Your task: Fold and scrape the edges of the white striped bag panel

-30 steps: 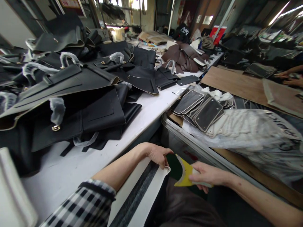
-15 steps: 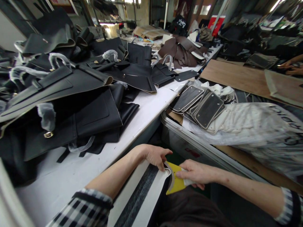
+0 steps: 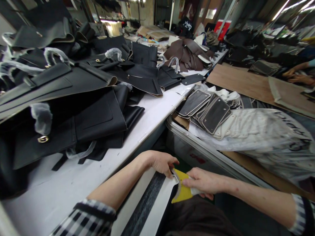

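My left hand [image 3: 161, 163] pinches the far end of a long white strip [image 3: 157, 203] that has a dark grey band down its middle and hangs over the front edge of the white table [image 3: 81, 177]. Just to its right, my right hand [image 3: 203, 183] grips a yellow scraper-like tool [image 3: 181, 191] with a pale handle. The tool's edge touches the curved end of the strip. Both forearms reach in from the bottom, with checked sleeves.
Black leather bag panels [image 3: 81, 108] with wrapped handles pile over the table's left and back. A bin [image 3: 197, 154] at right holds dark rounded panels [image 3: 211, 113] and a plastic bag [image 3: 265, 131]. Brown boards [image 3: 246, 82] lie beyond. Another person's hands [image 3: 295, 75] work far right.
My right hand has brought the yellow tool leftward until it meets the strip's end. The view has shifted slightly; my left hand keeps its hold.
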Tool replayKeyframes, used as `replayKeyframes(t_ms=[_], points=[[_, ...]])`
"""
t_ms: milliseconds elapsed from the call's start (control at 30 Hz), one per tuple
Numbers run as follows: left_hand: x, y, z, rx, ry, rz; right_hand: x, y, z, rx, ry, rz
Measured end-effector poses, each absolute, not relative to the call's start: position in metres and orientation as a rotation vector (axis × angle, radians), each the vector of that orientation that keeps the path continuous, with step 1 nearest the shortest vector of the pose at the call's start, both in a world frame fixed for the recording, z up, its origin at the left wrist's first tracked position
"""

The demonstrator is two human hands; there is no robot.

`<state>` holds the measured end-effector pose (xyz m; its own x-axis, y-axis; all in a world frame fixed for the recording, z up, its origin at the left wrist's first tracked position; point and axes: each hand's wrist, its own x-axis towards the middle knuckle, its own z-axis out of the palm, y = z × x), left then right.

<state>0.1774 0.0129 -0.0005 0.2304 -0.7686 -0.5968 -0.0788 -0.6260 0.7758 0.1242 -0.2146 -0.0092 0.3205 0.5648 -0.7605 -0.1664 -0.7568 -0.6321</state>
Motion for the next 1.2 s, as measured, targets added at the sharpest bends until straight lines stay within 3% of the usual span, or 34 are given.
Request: replayKeyframes(t_ms=[900, 1200], points=[[0.172, 0.021, 0.002, 1.968, -1.035, -1.270, 0.084, -0.179, -0.024, -1.805, 0.061, 1.412], [0.164, 0.022, 0.015, 2.170, -1.014, -1.146, 0.067, -0.167, -0.032, -1.561, 0.109, 1.382]])
